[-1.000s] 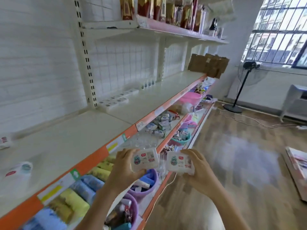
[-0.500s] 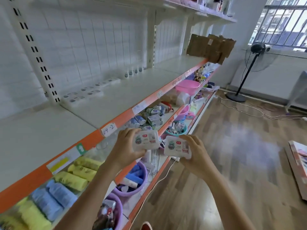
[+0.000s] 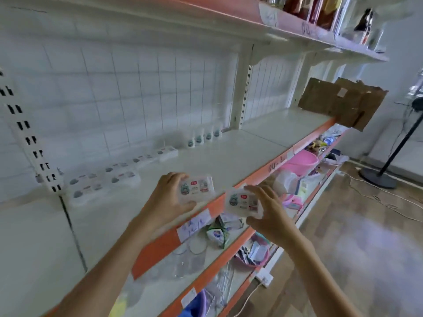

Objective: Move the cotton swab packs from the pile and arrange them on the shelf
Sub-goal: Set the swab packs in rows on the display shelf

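My left hand grips one clear cotton swab pack with a red and green label, held over the front part of the white shelf. A second cotton swab pack sits in the grip of my right hand, just past the shelf's orange front edge. Several flat packs lie in rows at the back of the shelf. Several more packs stand upright against the wire grid.
A torn cardboard box sits at the shelf's far end. Below are lower shelves with a pink basin, clear glasses and small goods. An upper shelf holds bottles. A fan stand and cables are on the wooden floor.
Both hands have risen with their packs from below the shelf edge up to shelf level, and my view has turned toward the shelf's back.
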Demonstrator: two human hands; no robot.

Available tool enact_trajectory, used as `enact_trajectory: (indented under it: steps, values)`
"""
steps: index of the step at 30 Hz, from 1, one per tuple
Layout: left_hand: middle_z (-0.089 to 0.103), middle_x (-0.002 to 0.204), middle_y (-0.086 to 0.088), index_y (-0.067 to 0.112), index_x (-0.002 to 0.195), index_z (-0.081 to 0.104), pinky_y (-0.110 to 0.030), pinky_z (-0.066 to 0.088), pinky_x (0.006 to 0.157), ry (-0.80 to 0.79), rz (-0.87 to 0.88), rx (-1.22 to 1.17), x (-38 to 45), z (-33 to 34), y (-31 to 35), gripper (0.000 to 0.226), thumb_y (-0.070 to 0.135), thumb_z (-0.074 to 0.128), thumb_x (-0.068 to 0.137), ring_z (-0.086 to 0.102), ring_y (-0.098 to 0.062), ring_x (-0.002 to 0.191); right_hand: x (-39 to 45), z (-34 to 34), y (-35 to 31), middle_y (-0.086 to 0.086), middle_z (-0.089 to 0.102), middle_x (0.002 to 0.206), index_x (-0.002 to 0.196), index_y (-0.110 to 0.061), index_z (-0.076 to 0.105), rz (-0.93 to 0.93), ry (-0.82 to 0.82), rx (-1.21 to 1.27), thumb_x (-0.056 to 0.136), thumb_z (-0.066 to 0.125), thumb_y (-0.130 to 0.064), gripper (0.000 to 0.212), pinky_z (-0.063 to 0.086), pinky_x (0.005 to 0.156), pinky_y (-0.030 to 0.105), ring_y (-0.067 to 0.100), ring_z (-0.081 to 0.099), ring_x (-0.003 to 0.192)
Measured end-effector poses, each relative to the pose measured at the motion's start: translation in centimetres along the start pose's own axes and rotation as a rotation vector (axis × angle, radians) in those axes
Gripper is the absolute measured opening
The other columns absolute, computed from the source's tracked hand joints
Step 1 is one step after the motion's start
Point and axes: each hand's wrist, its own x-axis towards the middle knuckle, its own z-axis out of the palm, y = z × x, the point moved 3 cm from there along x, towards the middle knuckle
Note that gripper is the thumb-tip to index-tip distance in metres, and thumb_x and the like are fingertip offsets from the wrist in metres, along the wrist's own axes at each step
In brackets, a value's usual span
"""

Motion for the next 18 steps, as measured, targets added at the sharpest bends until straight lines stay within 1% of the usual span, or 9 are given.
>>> enact_trajectory:
  steps: [2, 5, 7, 10, 12, 14, 15, 16, 18]
  values:
    - [0.046, 0.125, -0.001, 0.012, 0.129, 0.044, -0.014, 0.024, 0.087, 0.017, -0.078, 0.042, 1.4, -0.5, -2.2, 0.072, 0.037, 0.075, 0.069, 0.037, -0.016, 0.116, 3.7, 1.0, 0.2, -0.001, 0.040, 0.129, 0.132, -0.019, 0.045, -0.095, -0.020, 0.033, 0.067, 0.068, -0.005, 0.071, 0.043, 0.096, 0.030, 0.014, 0.041, 0.113]
    - [0.046, 0.129, 0.001, 0.015, 0.132, 0.042, -0.019, 0.028, 0.092, 0.044, -0.198, 0.126, 2.8, -1.0, -5.6, 0.071, 0.035, 0.075, 0.073, 0.039, -0.015, 0.119, 9.2, 3.0, 0.3, -0.003, 0.033, 0.122, 0.131, -0.015, 0.045, -0.204, -0.116, 0.074, 0.067, 0.068, -0.003, 0.069, 0.039, 0.089, 0.015, 0.008, 0.041, 0.106]
    - [0.046, 0.132, 0.001, 0.016, 0.133, 0.042, -0.023, 0.028, 0.097, 0.073, -0.259, 0.219, 3.8, -1.1, -7.4, 0.071, 0.040, 0.073, 0.074, 0.039, -0.016, 0.122, 12.9, 4.6, 0.4, -0.005, 0.029, 0.117, 0.131, -0.014, 0.045, -0.262, -0.190, 0.088, 0.066, 0.067, -0.006, 0.068, 0.032, 0.085, 0.008, 0.009, 0.040, 0.105]
    - [0.047, 0.134, 0.000, 0.016, 0.133, 0.044, -0.024, 0.022, 0.101, 0.133, -0.304, 0.398, 5.4, -1.5, -9.3, 0.073, 0.053, 0.067, 0.074, 0.037, -0.018, 0.126, 18.0, 6.7, 0.7, -0.004, 0.029, 0.114, 0.129, -0.012, 0.049, -0.380, -0.279, 0.108, 0.060, 0.061, -0.017, 0.070, 0.024, 0.085, -0.002, 0.014, 0.043, 0.106]
    - [0.044, 0.136, 0.000, 0.017, 0.134, 0.044, -0.025, 0.017, 0.105, 0.142, -0.359, 0.490, 5.9, -1.7, -10.5, 0.077, 0.063, 0.058, 0.073, 0.032, -0.019, 0.128, 20.8, 7.7, 1.0, -0.003, 0.029, 0.114, 0.129, -0.011, 0.048, -0.443, -0.337, 0.120, 0.065, 0.067, -0.011, 0.067, 0.021, 0.083, -0.008, 0.013, 0.042, 0.105]
    - [0.039, 0.139, 0.002, 0.020, 0.135, 0.043, -0.027, 0.011, 0.108, 0.137, -0.419, 0.540, 6.1, -1.9, -11.3, 0.091, 0.077, 0.038, 0.064, 0.025, -0.019, 0.131, 23.1, 8.5, 1.0, -0.004, 0.028, 0.114, 0.132, -0.014, 0.046, -0.484, -0.404, 0.122, 0.070, 0.068, -0.005, 0.067, 0.023, 0.079, -0.009, 0.009, 0.038, 0.102]
    - [0.035, 0.141, 0.001, 0.022, 0.135, 0.043, -0.030, 0.005, 0.110, 0.115, -0.441, 0.561, 6.2, -1.8, -11.7, 0.098, 0.080, 0.027, 0.057, 0.020, -0.020, 0.132, 24.2, 9.1, 0.9, -0.005, 0.028, 0.114, 0.133, -0.015, 0.044, -0.493, -0.438, 0.115, 0.071, 0.068, -0.005, 0.067, 0.024, 0.078, -0.007, 0.008, 0.037, 0.101]
    - [0.031, 0.144, 0.000, 0.024, 0.135, 0.043, -0.034, -0.002, 0.111, 0.103, -0.465, 0.579, 6.2, -1.7, -12.1, 0.103, 0.081, 0.020, 0.053, 0.015, -0.021, 0.134, 25.3, 9.8, 0.7, -0.005, 0.029, 0.116, 0.134, -0.016, 0.043, -0.510, -0.469, 0.106, 0.072, 0.067, -0.006, 0.067, 0.025, 0.080, -0.005, 0.008, 0.037, 0.103]
    - [0.024, 0.147, -0.003, 0.026, 0.137, 0.041, -0.037, -0.014, 0.110, 0.099, -0.485, 0.620, 6.3, -1.5, -12.6, 0.104, 0.079, 0.018, 0.051, 0.004, -0.020, 0.135, 27.0, 11.2, 0.0, -0.002, 0.032, 0.123, 0.136, -0.018, 0.042, -0.520, -0.505, 0.100, 0.074, 0.066, -0.009, 0.067, 0.025, 0.087, 0.003, 0.013, 0.037, 0.113]
